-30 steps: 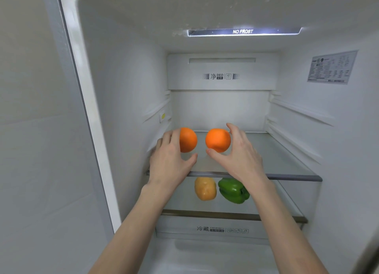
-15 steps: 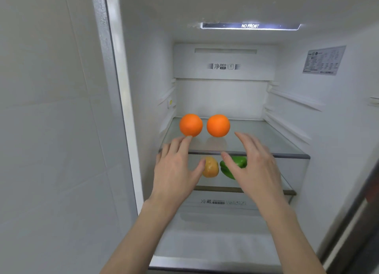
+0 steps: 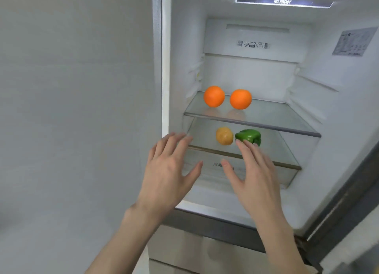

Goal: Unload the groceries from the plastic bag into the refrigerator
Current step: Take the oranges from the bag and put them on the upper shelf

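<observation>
Two oranges sit side by side on the upper glass shelf (image 3: 287, 118) of the open refrigerator, the left orange (image 3: 214, 96) and the right orange (image 3: 240, 99). On the shelf below lie a yellow-brown potato (image 3: 224, 135) and a green bell pepper (image 3: 248, 136). My left hand (image 3: 168, 171) and my right hand (image 3: 254, 175) hover in front of the refrigerator, outside it, fingers spread and empty. The plastic bag is not in view.
The refrigerator's left frame edge (image 3: 164, 68) stands next to a grey wall (image 3: 71, 109). A drawer front (image 3: 256, 171) with printed text sits under the lower shelf. The dark door edge (image 3: 348, 202) runs down the right side. A cabinet front (image 3: 205, 249) lies below the compartment.
Both hands let go of the oranges and drew back out of the refrigerator. The oranges stay on the upper shelf. The view has pulled back and shifted left.
</observation>
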`<act>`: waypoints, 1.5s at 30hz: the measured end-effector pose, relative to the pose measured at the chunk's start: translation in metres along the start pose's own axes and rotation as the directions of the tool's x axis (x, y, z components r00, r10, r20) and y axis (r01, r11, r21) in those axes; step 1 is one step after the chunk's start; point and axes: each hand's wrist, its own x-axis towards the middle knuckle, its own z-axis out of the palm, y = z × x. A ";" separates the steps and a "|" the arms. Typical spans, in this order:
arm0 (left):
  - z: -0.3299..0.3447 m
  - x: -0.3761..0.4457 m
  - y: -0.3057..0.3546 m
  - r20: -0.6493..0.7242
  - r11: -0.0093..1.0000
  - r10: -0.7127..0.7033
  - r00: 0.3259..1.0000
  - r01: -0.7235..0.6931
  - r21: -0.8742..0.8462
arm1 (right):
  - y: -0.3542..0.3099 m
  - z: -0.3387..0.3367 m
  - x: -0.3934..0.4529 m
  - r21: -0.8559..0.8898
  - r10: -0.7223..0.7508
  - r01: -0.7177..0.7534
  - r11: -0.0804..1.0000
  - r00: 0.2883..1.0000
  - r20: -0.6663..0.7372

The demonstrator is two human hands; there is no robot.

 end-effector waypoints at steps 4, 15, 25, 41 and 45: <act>-0.036 -0.050 -0.003 -0.024 0.984 -0.127 0.992 0.129 0.123 | -0.016 0.005 -0.028 0.064 -0.105 0.102 0.993 0.993 0.049; -0.161 -0.229 0.017 -0.217 0.747 -0.491 0.844 0.536 0.393 | -0.127 0.007 -0.128 0.397 -0.452 0.373 0.839 0.883 0.127; -0.302 -0.374 0.045 -0.496 0.410 -0.627 0.601 0.795 0.446 | -0.287 -0.032 -0.230 0.634 -0.729 0.552 0.541 0.684 0.027; -0.531 -0.649 0.128 -0.786 -0.016 -0.575 0.226 0.958 0.288 | -0.523 -0.166 -0.489 0.848 -0.931 0.521 0.095 0.349 -0.110; -0.581 -0.712 0.163 -0.823 -0.091 -0.535 0.192 0.955 0.282 | -0.567 -0.207 -0.564 0.878 -0.946 0.479 -0.008 0.281 -0.162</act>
